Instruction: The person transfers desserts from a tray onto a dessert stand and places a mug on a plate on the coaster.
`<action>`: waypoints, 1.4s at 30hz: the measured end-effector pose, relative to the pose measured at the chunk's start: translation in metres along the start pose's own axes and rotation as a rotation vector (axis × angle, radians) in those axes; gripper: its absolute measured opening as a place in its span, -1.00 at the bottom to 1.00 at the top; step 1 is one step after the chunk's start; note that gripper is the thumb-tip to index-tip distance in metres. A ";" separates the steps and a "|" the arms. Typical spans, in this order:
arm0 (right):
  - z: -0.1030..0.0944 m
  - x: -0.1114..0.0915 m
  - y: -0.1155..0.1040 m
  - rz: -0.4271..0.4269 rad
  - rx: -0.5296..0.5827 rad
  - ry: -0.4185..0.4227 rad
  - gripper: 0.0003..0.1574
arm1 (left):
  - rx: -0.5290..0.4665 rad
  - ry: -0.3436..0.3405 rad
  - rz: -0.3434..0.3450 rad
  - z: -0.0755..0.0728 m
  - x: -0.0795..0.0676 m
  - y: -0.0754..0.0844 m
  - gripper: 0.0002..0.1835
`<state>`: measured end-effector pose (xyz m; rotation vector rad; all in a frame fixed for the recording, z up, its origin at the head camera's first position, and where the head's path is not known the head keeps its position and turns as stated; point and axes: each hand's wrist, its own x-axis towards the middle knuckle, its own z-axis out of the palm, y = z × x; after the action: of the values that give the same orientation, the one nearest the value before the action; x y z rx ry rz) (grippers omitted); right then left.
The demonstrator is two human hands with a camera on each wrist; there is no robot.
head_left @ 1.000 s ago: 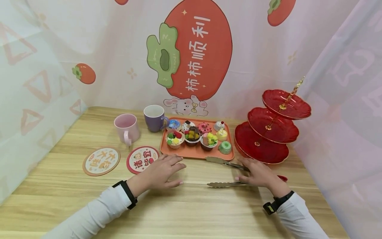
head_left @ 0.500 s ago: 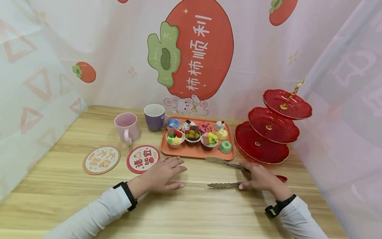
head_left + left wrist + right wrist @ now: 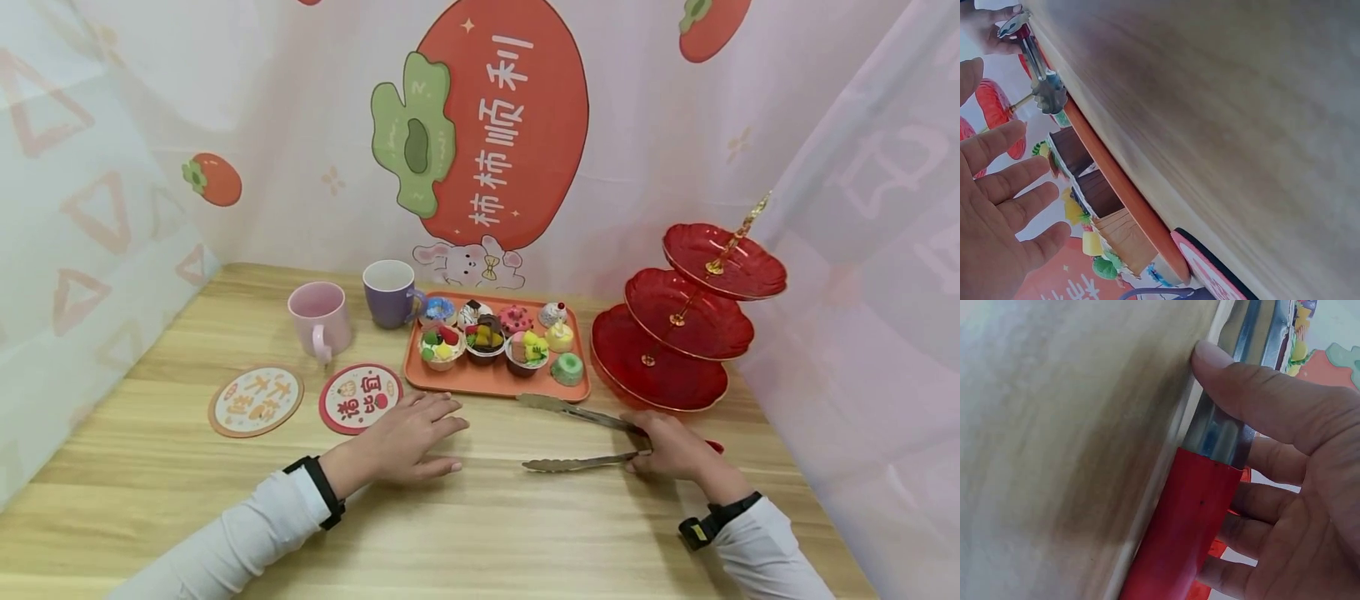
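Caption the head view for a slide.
Right hand on spread tongs, left hand near an orange tray of small cakes.

A staged booth: printed cloth (image 3: 292, 92) hangs left, far and right around a wood-grain table (image 3: 510, 533).

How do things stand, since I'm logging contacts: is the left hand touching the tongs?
Apart: the head view plainly shows bare tabletop between the left hand and the tongs.
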<state>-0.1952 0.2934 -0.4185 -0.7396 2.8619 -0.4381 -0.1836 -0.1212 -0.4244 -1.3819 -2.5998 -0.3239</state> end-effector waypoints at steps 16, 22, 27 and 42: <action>0.001 -0.005 0.003 -0.064 0.003 0.062 -0.31 | 0.003 -0.024 0.012 -0.003 0.001 0.002 -0.44; -0.002 -0.007 0.002 -0.054 0.036 0.068 -0.39 | 0.001 -0.025 0.014 -0.009 0.002 0.004 -0.44; -0.003 -0.011 0.002 -0.081 0.071 0.115 -0.49 | 0.000 -0.017 0.007 -0.011 0.002 0.005 -0.44; 0.003 -0.019 0.004 -0.167 0.098 0.229 -0.52 | -0.005 0.009 -0.010 -0.011 -0.003 0.003 -0.44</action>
<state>-0.1801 0.3055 -0.4211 -0.9722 2.9707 -0.7240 -0.1789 -0.1246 -0.4141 -1.3661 -2.6017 -0.3375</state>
